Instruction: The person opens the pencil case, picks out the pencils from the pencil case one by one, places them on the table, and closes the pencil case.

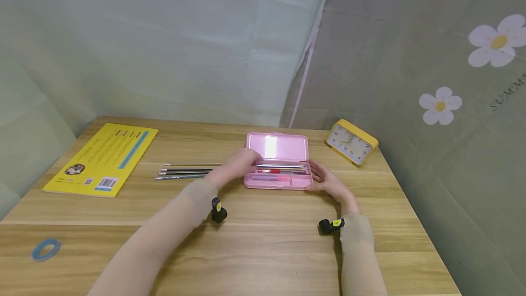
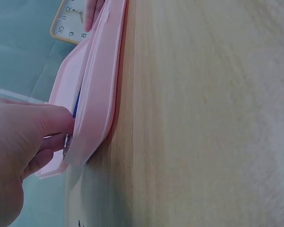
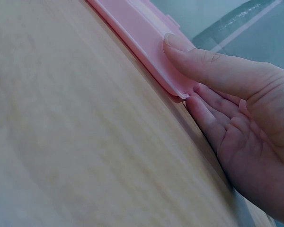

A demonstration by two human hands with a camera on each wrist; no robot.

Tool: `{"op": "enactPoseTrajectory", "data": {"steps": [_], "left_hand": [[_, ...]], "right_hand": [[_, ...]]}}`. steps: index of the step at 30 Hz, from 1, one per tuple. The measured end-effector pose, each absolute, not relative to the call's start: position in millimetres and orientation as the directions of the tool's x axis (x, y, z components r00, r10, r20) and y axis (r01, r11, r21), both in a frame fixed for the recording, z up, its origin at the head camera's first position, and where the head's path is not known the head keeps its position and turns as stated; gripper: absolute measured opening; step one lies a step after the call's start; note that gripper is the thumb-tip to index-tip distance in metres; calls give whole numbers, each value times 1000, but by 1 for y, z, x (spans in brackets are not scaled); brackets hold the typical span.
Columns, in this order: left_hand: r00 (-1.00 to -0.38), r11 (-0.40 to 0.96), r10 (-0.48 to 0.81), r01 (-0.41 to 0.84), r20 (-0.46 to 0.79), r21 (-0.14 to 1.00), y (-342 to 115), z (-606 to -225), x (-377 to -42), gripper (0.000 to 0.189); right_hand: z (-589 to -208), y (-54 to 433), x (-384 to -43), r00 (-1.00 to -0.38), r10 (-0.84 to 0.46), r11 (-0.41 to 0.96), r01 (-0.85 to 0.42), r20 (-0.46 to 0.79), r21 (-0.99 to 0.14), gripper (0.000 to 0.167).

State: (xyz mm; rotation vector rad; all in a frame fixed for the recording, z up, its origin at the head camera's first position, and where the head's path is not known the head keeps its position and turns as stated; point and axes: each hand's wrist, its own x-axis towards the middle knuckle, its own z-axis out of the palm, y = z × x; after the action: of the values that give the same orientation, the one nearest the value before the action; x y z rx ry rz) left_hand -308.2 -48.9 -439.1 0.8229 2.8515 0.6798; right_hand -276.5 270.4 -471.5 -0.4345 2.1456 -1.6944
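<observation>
A pink pencil case (image 1: 277, 186) lies with its lid (image 1: 289, 146) raised at the back. Inside are several pencils (image 1: 283, 166), a red pen (image 1: 275, 171) and a pink-capped clear pen (image 1: 269, 177). My left hand (image 1: 242, 162) reaches over the left end of the case with bent fingers. In the left wrist view, a silvery bit (image 2: 67, 142) shows by those fingers; the case wall hides the fingertips. At the other end, my right hand (image 1: 330, 182) holds the case, thumb on the front rim and fingers behind the end wall.
Several more pencils (image 1: 185, 171) lie left of the case, partly behind my left hand. A yellow book (image 1: 102, 159) is at the far left, a blue ring (image 1: 46, 250) at the front left. A yellow clock (image 1: 352, 142) stands at the back right, near curtains.
</observation>
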Motion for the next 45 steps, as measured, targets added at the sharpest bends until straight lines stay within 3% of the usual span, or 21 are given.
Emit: {"op": "enactPoseTrajectory", "data": {"steps": [16, 27, 45], "left_hand": [[-818, 695, 544, 563, 186, 447, -61, -432, -299, 29], [-759, 626, 556, 650, 339, 430, -83, -423, -286, 27], [-615, 581, 538, 766, 576, 275, -150, -410, -269, 24]], "right_hand": [[-472, 270, -274, -884, -457, 219, -4, -99, -976, 97], [-470, 270, -273, -886, -453, 229, -2, -105, -973, 98], [-470, 269, -274, -885, -455, 234, -9, -102, -972, 98]]}}
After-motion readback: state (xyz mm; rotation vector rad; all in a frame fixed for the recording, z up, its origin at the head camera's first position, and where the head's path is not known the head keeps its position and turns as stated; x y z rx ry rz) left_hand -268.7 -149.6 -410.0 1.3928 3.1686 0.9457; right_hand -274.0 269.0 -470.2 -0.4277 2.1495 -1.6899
